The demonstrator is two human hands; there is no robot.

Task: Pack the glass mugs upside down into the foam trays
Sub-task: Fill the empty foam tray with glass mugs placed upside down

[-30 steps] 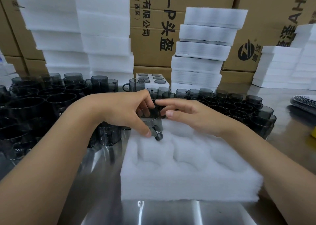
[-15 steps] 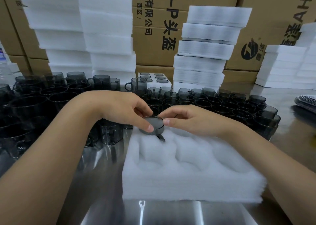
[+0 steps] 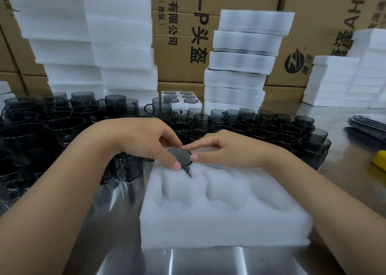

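Note:
A white foam tray with several round pockets lies in front of me on the steel table. A smoky glass mug sits upside down in the far-left pocket, its flat base level with the foam and its handle pointing toward me. My left hand touches the base rim with thumb and fingertips. My right hand presses the base with its index finger and thumb tip. Many loose smoky mugs stand behind and to the left of the tray.
Stacks of white foam trays rise at the back, in front of cardboard boxes. A filled tray sits behind the mugs. Dark flat bags and a yellow object lie at the right.
The mug has sunk from tilted above the foam down into the far-left pocket, upside down. Both hands have followed it down and now rest on its base.

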